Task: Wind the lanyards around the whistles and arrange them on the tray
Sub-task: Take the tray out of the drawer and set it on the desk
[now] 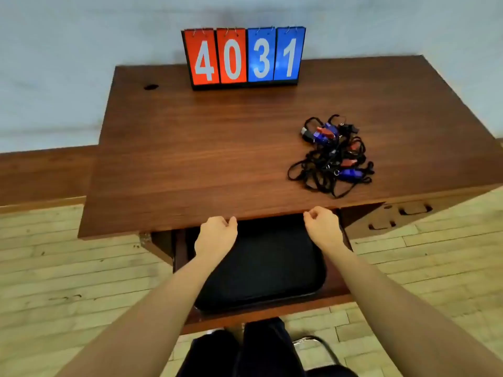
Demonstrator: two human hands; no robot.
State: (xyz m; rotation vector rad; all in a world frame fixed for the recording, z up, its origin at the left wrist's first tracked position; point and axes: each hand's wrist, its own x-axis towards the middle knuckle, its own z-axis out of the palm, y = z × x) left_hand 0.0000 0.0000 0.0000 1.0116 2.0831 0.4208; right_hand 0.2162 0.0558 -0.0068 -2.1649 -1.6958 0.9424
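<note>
Both hands — left hand [216,235], right hand [322,227] — hover loosely curled, grasping nothing, over the tray [261,292] in the pulled-out drawer [336,284], apparently to lift it. Whistles [333,153] lie tangled at two o'clock on the desk [190,159] — unwound.

A dark brown wooden desk [245,148] stands against a pale grey-blue wall [68,50], with a small round hole [150,87] near its far left corner and a pull-out shelf [337,284] drawn out under its front edge. A flip scoreboard [244,59] at the back of the desk shows 40 in red and 31 in blue. The floor [54,268] is light wooden planking, a lower brown surface [40,172] adjoins the desk on the left, and drawer handles [413,209] show at the right.
</note>
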